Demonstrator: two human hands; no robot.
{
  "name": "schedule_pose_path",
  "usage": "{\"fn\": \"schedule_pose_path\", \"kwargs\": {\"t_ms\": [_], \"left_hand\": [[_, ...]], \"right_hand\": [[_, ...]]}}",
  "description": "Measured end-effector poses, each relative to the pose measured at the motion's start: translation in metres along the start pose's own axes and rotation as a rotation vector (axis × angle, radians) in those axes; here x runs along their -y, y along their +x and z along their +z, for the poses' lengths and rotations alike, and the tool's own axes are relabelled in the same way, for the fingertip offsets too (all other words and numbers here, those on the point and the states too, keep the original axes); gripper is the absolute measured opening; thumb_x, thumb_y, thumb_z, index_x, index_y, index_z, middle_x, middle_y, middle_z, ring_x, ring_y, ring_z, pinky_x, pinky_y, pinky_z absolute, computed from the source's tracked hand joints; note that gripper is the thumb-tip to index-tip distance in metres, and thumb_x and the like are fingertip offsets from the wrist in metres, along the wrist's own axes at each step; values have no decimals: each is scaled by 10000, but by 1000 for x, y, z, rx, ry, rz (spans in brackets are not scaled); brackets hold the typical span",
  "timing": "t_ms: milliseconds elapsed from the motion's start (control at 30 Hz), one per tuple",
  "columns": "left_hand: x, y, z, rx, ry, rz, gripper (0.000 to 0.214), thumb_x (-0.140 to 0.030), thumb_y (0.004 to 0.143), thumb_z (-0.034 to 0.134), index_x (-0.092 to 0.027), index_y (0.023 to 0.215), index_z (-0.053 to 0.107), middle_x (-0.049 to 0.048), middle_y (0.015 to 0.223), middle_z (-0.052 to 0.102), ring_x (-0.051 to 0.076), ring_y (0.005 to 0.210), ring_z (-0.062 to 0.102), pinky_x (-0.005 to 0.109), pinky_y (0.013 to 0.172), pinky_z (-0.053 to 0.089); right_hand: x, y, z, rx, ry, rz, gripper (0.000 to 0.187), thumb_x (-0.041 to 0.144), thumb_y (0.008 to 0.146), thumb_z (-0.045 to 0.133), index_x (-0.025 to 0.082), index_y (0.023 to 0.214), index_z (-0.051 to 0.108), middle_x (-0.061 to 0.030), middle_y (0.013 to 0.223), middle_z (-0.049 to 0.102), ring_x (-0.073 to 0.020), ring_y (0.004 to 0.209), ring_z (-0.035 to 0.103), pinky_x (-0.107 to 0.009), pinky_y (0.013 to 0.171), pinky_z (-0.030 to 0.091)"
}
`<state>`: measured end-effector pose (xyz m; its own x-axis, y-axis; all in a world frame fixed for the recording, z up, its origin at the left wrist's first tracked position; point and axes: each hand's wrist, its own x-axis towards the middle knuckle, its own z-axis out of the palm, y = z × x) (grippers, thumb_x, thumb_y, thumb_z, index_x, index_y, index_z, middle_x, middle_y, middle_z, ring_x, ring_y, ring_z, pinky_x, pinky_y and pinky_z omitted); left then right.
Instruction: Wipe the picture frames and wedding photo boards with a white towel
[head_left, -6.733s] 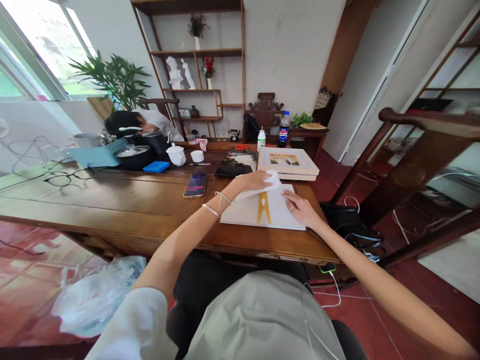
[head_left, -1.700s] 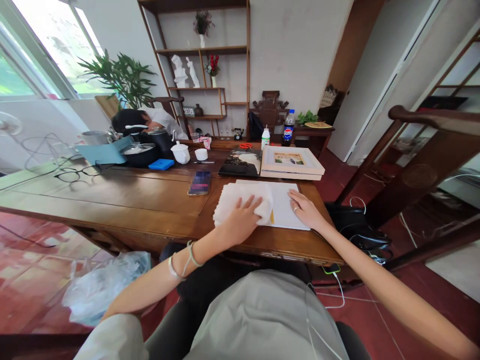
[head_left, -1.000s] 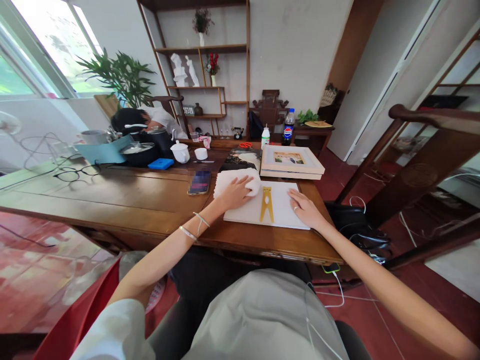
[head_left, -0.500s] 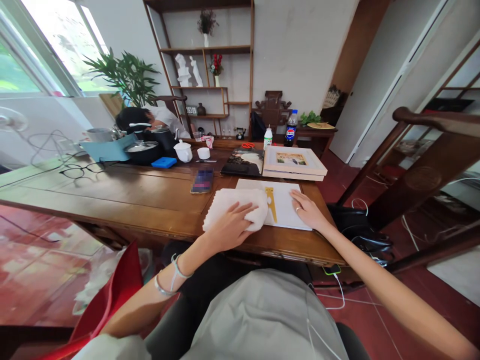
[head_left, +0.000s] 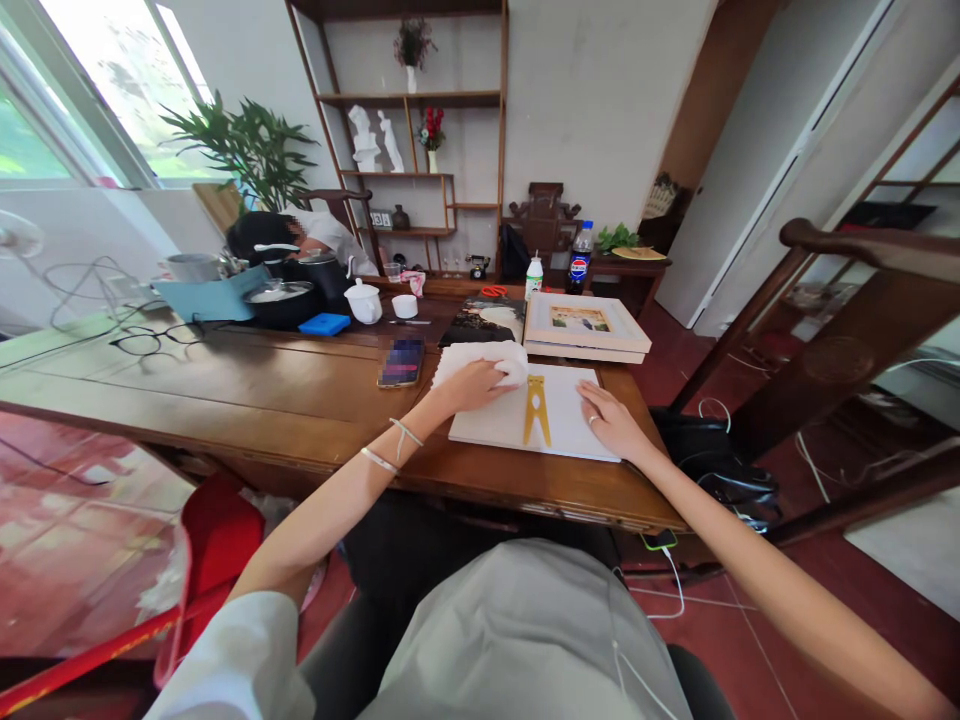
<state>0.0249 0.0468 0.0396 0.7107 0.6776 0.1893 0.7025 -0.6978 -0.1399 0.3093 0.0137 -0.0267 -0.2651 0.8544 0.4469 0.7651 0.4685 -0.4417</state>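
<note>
A flat white board [head_left: 501, 424] lies on the wooden table [head_left: 247, 395] in front of me, with a gold peg-shaped piece [head_left: 536, 409] on it. My left hand [head_left: 472, 383] is closed on a white cloth [head_left: 487, 356] and presses it onto the board's far left corner. Resting flat on the board's right edge is my right hand [head_left: 613, 420], fingers spread, a ring on one finger.
Behind the board lie a framed picture [head_left: 583, 325] and a dark book [head_left: 484, 318]. A phone [head_left: 402, 362] lies to the left. Farther back are a teapot [head_left: 364, 301], pots, glasses, and another person bent over. A red bag [head_left: 214, 545] sits on the floor at my left.
My left hand has slid the cloth from the board's near left edge back up to its far left corner, uncovering the gold piece. My right hand has stayed put.
</note>
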Motion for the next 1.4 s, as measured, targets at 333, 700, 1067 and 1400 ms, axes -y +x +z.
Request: {"fn": "schedule_pose_path", "kwargs": {"t_ms": [333,700,1067,1400], "left_hand": [[-56,-73,-52,56,-61,121,459,-428,978,305,-157,819,641,74,822,677,201,777,626,320,750,453],[-6,-35,-35,159,11,28,223,-114,739,551,-137,945,633,91,990,663,234,968,609,297,822,460],[-13,75,-50,158,-150,77,286,-89,717,474,-83,961,623,122,1003,664,199,865,612,260,739,463],[-83,106,-45,167,-120,164,238,-111,787,501,-74,976,640,134,1013,666,227,930,621,274,774,460]], "right_hand": [[5,-1,-2,2,19,26,438,261,868,392,147,1246,583,-109,1366,511,-242,1320,397,-454,1124,286],[1,-1,-1,-21,77,13,416,272,851,442,201,1233,593,-84,1354,526,-257,1310,410,-489,1121,280],[0,-1,1,-26,35,-13,431,254,859,412,162,1243,586,-105,1360,518,-254,1308,412,-465,1113,305],[11,0,-6,-18,3,-53,430,217,860,381,194,1240,582,-103,1247,601,-267,1186,526,-480,1038,386]]}}
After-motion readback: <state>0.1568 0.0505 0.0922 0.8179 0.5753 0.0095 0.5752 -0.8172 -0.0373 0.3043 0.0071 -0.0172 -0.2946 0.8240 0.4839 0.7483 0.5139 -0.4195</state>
